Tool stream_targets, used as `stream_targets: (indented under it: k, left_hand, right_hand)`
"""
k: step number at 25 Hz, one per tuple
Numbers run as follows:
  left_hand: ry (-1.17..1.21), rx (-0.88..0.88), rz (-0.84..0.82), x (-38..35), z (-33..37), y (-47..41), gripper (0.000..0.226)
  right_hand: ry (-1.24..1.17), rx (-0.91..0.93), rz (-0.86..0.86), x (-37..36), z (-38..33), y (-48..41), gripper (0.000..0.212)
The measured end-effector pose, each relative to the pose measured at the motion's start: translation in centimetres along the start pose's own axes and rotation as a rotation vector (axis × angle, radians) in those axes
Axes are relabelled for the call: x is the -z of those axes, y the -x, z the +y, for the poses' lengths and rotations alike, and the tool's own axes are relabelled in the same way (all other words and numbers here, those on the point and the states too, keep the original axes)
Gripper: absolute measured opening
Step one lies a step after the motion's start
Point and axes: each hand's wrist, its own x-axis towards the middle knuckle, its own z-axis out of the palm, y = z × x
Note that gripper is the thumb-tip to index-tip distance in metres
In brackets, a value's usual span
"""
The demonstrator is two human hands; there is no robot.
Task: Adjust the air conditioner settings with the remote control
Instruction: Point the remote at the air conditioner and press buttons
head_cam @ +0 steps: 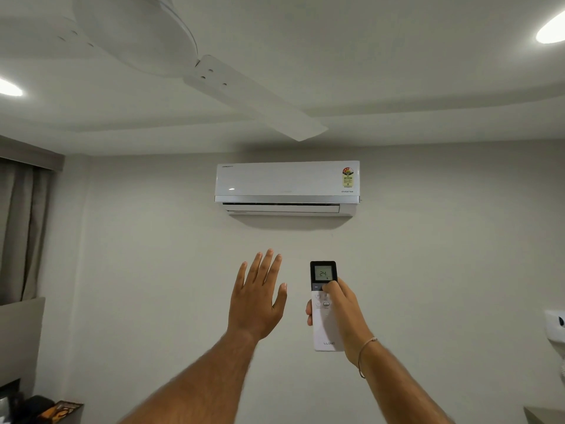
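Two hands are up: your right hand (339, 313) grips the remote control (324, 304) at lower centre, thumb on a button just under its display reading 24, while your left hand (258, 296) is spread and empty beside it. You seem mid-adjustment; next, press again while aiming at the air conditioner (287, 187) at centre frame. Nothing blocks the line; the ceiling fan (214, 78) at upper left hangs clear.
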Motion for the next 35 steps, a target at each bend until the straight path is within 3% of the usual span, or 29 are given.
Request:
stream_targets:
  k: [5,10,19,24,29,35]
  left_hand:
    - [0.024,-0.016,0.029,0.2,0.3,0.3,0.065]
    - [0.064,-0.043,0.083,0.3,0.3,1.1,0.062]
    - [0.074,-0.071,0.118,-0.2,0.2,2.9,0.058]
    - [0.060,-0.088,0.106,-0.4,0.4,3.7,0.056]
    - [0.066,-0.073,0.073,-1.3,0.4,4.2,0.059]
    - [0.078,-0.071,0.149,-2.6,0.6,3.9,0.073]
  right_hand:
    - [-0.008,0.000,0.012,0.1,0.0,0.2,0.020]
    - [-0.086,-0.079,0.000,0.3,-0.1,0.1,0.035]
    - [-0.101,-0.056,0.006,0.0,0.8,0.3,0.025]
    - [-0.127,-0.092,0.018,0.2,1.5,0.4,0.040]
    - [-0.133,-0.126,0.029,0.6,2.7,0.2,0.043]
    - [-0.137,-0.150,0.042,1.1,3.6,-0.4,0.051]
